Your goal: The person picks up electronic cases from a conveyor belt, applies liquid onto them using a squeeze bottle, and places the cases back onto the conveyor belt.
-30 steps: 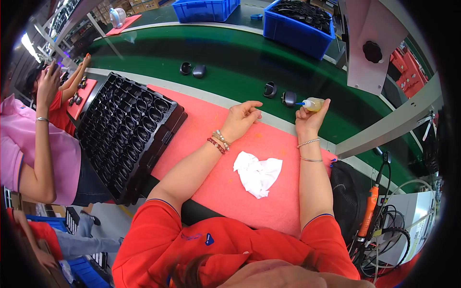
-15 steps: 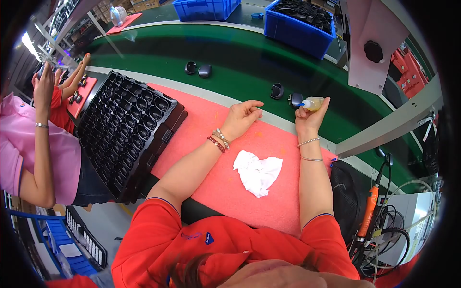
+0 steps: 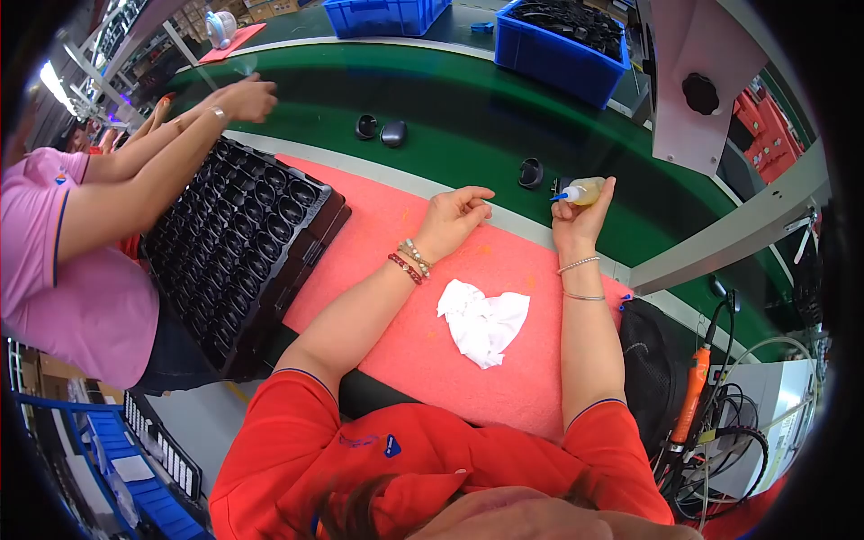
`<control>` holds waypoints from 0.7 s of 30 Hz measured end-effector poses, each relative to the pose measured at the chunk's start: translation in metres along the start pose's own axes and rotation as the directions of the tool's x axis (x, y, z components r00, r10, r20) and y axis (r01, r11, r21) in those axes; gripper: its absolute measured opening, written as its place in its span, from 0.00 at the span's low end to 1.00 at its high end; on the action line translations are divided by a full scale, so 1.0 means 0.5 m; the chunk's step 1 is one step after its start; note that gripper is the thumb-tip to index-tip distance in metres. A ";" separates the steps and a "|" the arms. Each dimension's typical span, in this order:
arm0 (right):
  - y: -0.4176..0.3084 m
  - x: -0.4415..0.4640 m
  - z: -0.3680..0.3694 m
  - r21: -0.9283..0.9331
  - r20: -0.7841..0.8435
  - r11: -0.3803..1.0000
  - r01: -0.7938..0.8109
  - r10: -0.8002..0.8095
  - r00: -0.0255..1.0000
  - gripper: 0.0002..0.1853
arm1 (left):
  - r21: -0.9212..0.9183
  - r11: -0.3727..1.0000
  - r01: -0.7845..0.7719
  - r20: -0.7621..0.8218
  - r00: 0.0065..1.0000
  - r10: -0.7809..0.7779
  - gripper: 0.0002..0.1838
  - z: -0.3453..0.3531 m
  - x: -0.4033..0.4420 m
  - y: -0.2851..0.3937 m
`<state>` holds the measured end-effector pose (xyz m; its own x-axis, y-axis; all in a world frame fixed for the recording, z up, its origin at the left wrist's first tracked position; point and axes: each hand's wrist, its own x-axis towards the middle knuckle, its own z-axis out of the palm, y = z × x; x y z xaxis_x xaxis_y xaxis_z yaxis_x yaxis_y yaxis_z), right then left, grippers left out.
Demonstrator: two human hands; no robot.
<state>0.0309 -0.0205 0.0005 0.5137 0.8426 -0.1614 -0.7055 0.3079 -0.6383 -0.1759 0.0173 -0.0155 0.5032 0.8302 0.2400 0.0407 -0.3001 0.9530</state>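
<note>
My right hand [image 3: 579, 220] is closed around a small translucent squeeze bottle [image 3: 589, 190] of yellowish liquid, its blue tip pointing left. Over the near edge of the green belt, my left hand [image 3: 454, 220] is empty, thumb and forefinger apart. Close to the bottle, a dark rounded case part [image 3: 531, 173] lies on the belt; another dark piece beside it is mostly hidden by the bottle and my hand. Farther left on the belt are an open dark ring-like part [image 3: 365, 127] and a smooth dark piece [image 3: 393, 134]. A crumpled white cloth [image 3: 484, 324] lies between my forearms.
A black compartment tray [image 3: 335, 216] stands left on the pink mat [image 3: 387, 360]. Beyond it a co-worker in a pink shirt [image 3: 85, 315] reaches over the belt [image 3: 450, 117]. A metal post [image 3: 733, 229], an orange electric screwdriver [image 3: 691, 396] and cables are right; blue bins [image 3: 562, 58] stand behind.
The dark parts on the belt have shifted right and slightly nearer. The co-worker's arms have swung out over the belt. My hands stay nearly still, the bottle still in the right one.
</note>
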 end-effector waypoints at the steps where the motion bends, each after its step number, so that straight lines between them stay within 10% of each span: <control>1: 0.000 -0.001 0.001 -0.006 0.000 1.000 -0.002 0.002 1.000 0.27 | -0.005 1.000 -0.005 0.000 1.000 0.005 0.12 0.000 0.000 -0.001; 21: 0.001 0.002 0.004 -0.019 -0.012 1.000 -0.012 0.012 1.000 0.26 | -0.029 1.000 -0.004 -0.002 1.000 0.003 0.12 -0.001 -0.001 0.000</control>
<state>0.0302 -0.0189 0.0016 0.5108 0.8411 -0.1780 -0.7023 0.2888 -0.6507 -0.1764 0.0169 -0.0156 0.5015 0.8301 0.2437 0.0137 -0.2892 0.9572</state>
